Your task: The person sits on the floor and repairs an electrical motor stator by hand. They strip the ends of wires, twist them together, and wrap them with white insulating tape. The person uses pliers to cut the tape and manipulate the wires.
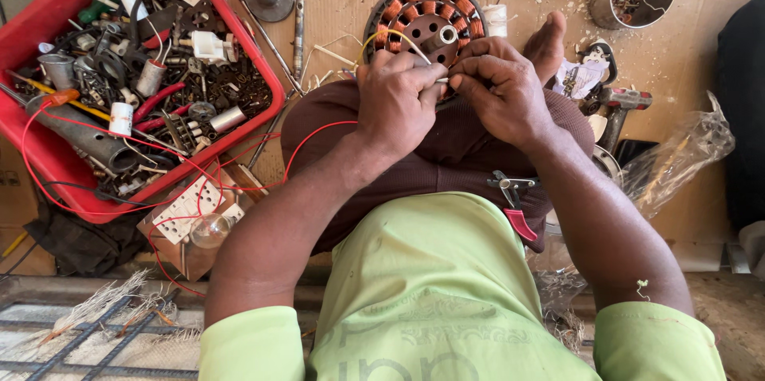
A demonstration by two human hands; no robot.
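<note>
Pinching a thin white wire end (441, 79) between them, the left hand (396, 102) and right hand (500, 94) are held closed against the copper-wound fan stator (422, 18).

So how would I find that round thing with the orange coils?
Start at the big red tray of scrap parts on the left, then look right, just above the person's left hand and right hand. The motor stator sits there: a dark disc ringed with copper-orange windings, unlike anything nearby.
</note>
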